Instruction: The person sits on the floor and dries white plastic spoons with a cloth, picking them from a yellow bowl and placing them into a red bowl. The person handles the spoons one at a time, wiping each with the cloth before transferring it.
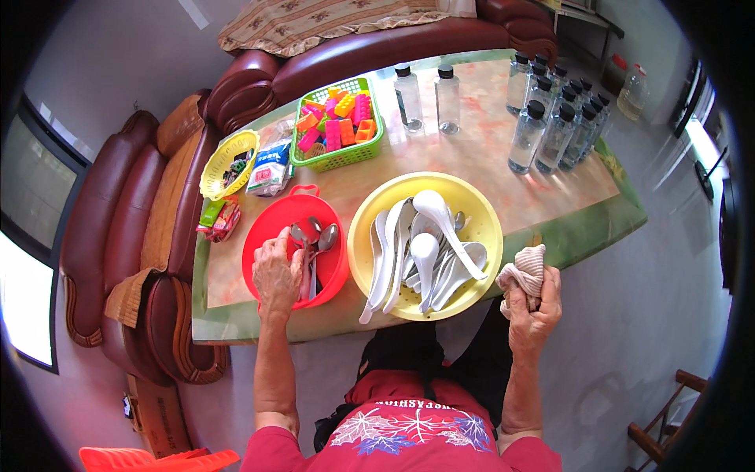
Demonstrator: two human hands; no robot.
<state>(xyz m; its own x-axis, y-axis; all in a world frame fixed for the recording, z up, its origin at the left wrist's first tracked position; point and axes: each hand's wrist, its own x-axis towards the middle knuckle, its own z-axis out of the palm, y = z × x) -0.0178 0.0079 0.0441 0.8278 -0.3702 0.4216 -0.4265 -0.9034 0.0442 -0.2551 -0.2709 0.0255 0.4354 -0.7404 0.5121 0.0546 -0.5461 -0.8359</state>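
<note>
My left hand [277, 271] is over the red plastic basin [258, 224], its fingers loosely spread beside several metal spoons [328, 237]. The fingertips are close to the spoons, and I see nothing clearly gripped. At the right, just past the table edge, my right hand [535, 311] is closed around a crumpled whitish cloth [527, 274]. Between the hands stands a yellow colander [366, 212]. White soup spoons [425, 250] fill it, overlapping, with some metal spoons partly hidden among them.
Several clear bottles with black caps [525, 138] stand at the table's right, two more at the back. A green basket [338, 161] holds colourful toy blocks. Nearby lie a yellow basket [211, 169], a plastic packet [270, 169] and small snack packs [220, 219]. Dark red sofas [377, 55] flank the table [566, 252].
</note>
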